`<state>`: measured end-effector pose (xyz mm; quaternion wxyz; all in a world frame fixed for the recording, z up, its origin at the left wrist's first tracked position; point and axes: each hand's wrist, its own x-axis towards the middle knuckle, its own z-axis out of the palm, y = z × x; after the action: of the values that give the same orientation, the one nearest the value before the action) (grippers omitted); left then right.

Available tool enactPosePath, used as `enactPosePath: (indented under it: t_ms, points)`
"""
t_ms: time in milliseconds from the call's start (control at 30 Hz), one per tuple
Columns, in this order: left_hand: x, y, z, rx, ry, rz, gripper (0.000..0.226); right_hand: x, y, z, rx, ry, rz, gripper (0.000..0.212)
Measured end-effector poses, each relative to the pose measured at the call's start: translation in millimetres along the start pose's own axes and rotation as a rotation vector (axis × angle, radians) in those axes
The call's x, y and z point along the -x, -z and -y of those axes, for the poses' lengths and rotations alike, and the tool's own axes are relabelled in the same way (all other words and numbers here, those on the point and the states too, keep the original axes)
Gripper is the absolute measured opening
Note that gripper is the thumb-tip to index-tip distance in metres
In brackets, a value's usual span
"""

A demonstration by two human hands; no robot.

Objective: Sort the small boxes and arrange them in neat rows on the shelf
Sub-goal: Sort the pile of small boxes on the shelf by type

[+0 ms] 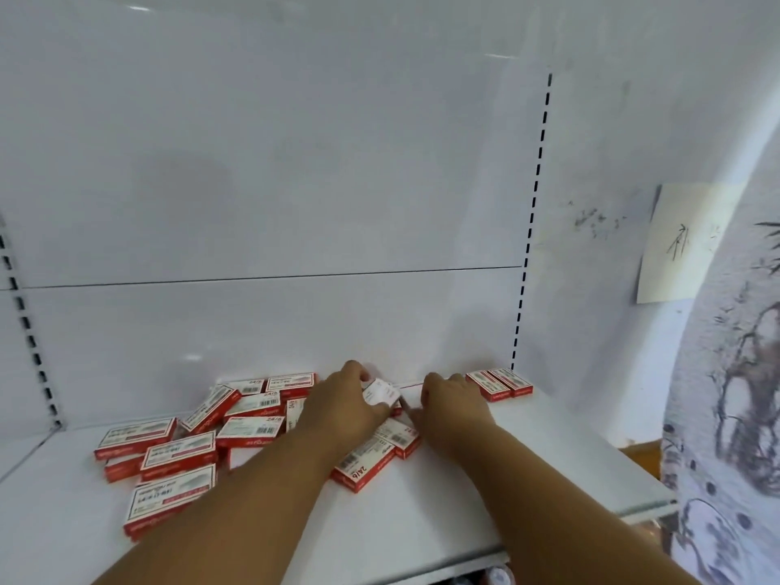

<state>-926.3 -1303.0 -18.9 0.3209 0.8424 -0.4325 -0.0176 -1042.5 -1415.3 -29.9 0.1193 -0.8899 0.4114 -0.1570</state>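
Both arms reach forward over a white shelf [527,466] toward its back panel. The left hand [344,399] has its grip clamped on one small red-and-white box [382,391], fingers curled round it and lifting it just off the shelf, its white labelled face tilted toward the camera. The right hand [453,401] lies palm down just beside that box, knuckles up, fingers bent toward the shelf surface — whether it holds anything I cannot tell, since its fingertips are hidden beneath the hand.

At the back right corner of the shelf two boxes [499,384] stand side by side, touching, flush against the rear wall — the start of a row. Left of the hands a loose heap of boxes [202,428] sprawls across the shelf, some flat, some tilted on their neighbours, lying at mixed angles, with barcodes and red sides showing. Two more boxes [380,453] lie partly under the left forearm, between the two arms; one shows "24/6" printed on its top.

Slotted uprights run up the back panel on either side. On the wall to the right hangs a pale paper sheet [679,242] with dark brush marks, and a patterned grey-white fabric [734,394] fills the right edge.
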Motion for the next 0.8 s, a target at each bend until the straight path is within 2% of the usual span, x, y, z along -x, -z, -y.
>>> enactPosePath:
  t_ms: [100, 200, 267, 333, 367, 400, 500, 633, 733, 800]
  points:
    - [3.9, 0.1, -1.6, 0.128, 0.005, -0.058, 0.034, -4.9, 2.4, -0.4, -0.035, -0.049, 0.012, 0.045]
    - [2.3, 2.9, -5.5, 0.322, 0.048, -0.159, 0.042, -8.9, 14.1, -1.6, -0.283, -0.150, -0.036, 0.036]
    - [-2.7, 8.1, -15.7, 0.515, 0.148, -0.227, 0.044, -13.9, 25.3, -3.6, -0.773, -0.297, -0.017, 0.032]
    - [-9.1, 15.0, -31.6, 0.822, 0.263, -0.237, 0.042, -13.8, 39.6, -2.2, -1.552, -0.400, 0.172, 0.035]
    - [-12.2, 17.7, -39.5, 0.975, 0.295, -0.227, 0.041, -12.9, 46.6, -2.5, -1.811, -0.396, 0.261, 0.037]
    - [-14.3, 20.1, -46.8, 1.088, 0.313, -0.224, 0.039, -13.7, 52.9, -4.0, -1.968, -0.353, 0.326, 0.038]
    - [-16.0, 24.9, -62.4, 1.208, 0.314, -0.258, 0.029, -14.8, 66.3, -6.8, -2.021, -0.226, 0.388, 0.039]
    - [-7.5, 23.7, -66.6, 1.074, 0.339, -0.353, 0.027, -24.1, 73.5, -4.9, -1.923, -0.133, 0.419, 0.032]
    - [4.8, 29.6, -60.3, 0.965, 0.375, -0.432, 0.026, -28.3, 69.6, 10.2, -1.708, -0.063, 0.385, 0.021]
    - [17.9, 40.6, -52.1, 0.911, 0.404, -0.500, 0.024, -25.1, 64.4, 28.5, -1.627, 0.032, 0.454, 0.014]
